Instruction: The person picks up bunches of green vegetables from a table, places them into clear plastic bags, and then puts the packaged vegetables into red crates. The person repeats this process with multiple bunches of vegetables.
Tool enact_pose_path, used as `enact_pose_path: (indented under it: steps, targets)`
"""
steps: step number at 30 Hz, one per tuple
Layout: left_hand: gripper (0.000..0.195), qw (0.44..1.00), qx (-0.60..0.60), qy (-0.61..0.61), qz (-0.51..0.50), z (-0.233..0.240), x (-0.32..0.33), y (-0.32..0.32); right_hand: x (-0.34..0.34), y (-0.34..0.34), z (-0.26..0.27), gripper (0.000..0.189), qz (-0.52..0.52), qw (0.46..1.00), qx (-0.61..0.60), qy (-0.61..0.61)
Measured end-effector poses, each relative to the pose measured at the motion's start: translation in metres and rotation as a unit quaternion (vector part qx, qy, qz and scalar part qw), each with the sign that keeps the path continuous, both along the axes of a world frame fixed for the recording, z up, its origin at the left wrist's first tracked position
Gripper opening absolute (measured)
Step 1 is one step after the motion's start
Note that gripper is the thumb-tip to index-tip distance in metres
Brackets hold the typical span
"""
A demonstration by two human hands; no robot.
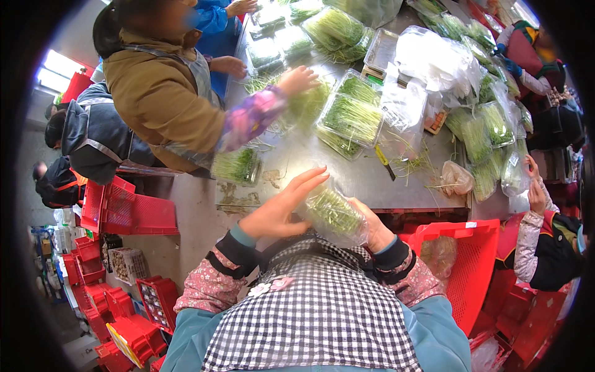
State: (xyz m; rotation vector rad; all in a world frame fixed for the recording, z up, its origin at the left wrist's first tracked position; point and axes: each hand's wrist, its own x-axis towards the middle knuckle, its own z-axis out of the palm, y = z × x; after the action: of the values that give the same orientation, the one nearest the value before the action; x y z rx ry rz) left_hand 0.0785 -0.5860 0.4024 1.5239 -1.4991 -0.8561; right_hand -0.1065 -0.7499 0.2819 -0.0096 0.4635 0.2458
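A clear plastic-wrapped pack of green shoots [337, 214] is held in front of my body, just off the near edge of the metal table. My right hand [376, 228] grips its right side. On the other side, my left hand [286, 204] has its fingers extended and thumb apart, close against the wrapping; whether it touches is unclear. Beyond my hands, clear trays of shoots [351, 116] lie stacked on the metal table [297, 162]. To their right rests a yellow utility knife [383, 160], near loose stems [413, 162].
At left, a co-worker's blurred hand [300, 81] reaches over shoots; a filled tray [237, 165] sits by the table's left edge. White plastic bags [432, 56] and bagged shoots [479, 139] cover the right. A red crate [474, 269] stands by my right arm. Another worker's hands [537, 190] are farther right.
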Motion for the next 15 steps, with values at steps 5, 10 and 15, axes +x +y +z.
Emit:
enact_pose_path:
  steps: [5,10,15]
  targets:
    - [0.089,0.997,0.062,0.039,0.002,0.0,0.006,-0.001,0.005,0.009,0.02,0.042,0.03,0.995,-0.019,-0.096]
    - [0.08,0.998,0.029,0.011,0.053,-0.013,0.012,0.002,0.002,0.016,0.027,0.049,0.024,0.958,-0.27,-0.098]
    - [0.073,0.925,0.029,0.299,0.232,-0.033,0.013,0.01,-0.016,-0.007,0.017,0.051,0.144,0.953,-0.265,-0.015]
